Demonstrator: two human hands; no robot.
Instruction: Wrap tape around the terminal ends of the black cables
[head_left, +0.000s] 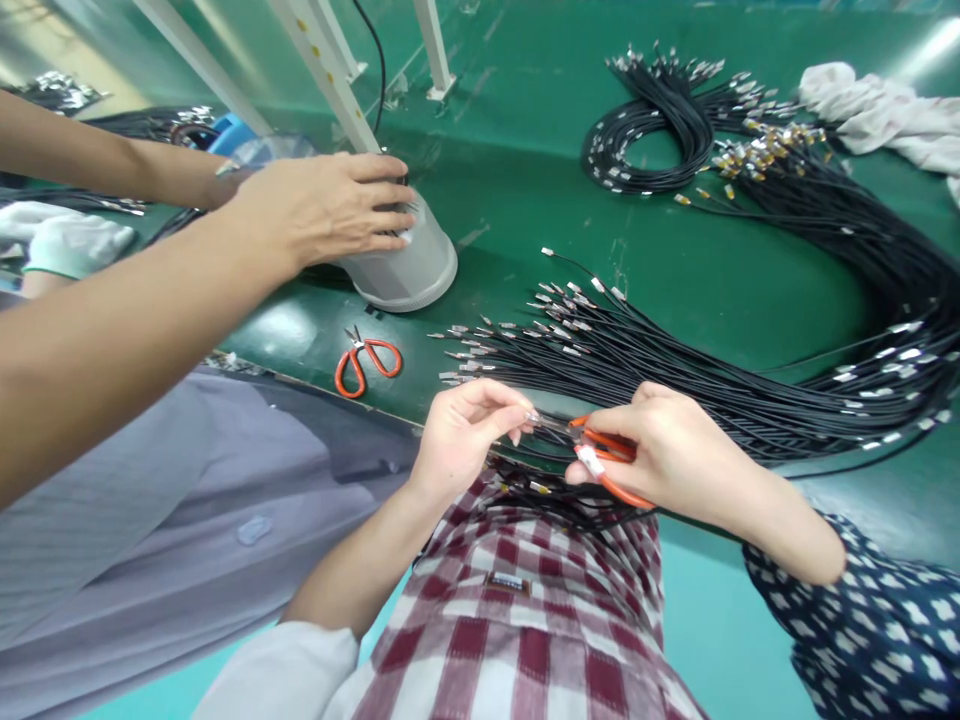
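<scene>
At the table's front edge my left hand pinches the small metal-tipped end of a thin black cable. My right hand is wrapped round orange-handled scissors, whose blades point left toward the pinched cable end. Just beyond both hands, a large bundle of black cables with white tags and metal tips lies on the green table and curves away to the right. More dark cables rest on the checked apron below my hands.
A co-worker's hands and arms reach in from the left over a grey lamp-like cone. Another pair of orange scissors lies nearby. A coiled cable bundle and a white cloth are at the back right; a gloved hand shows far left.
</scene>
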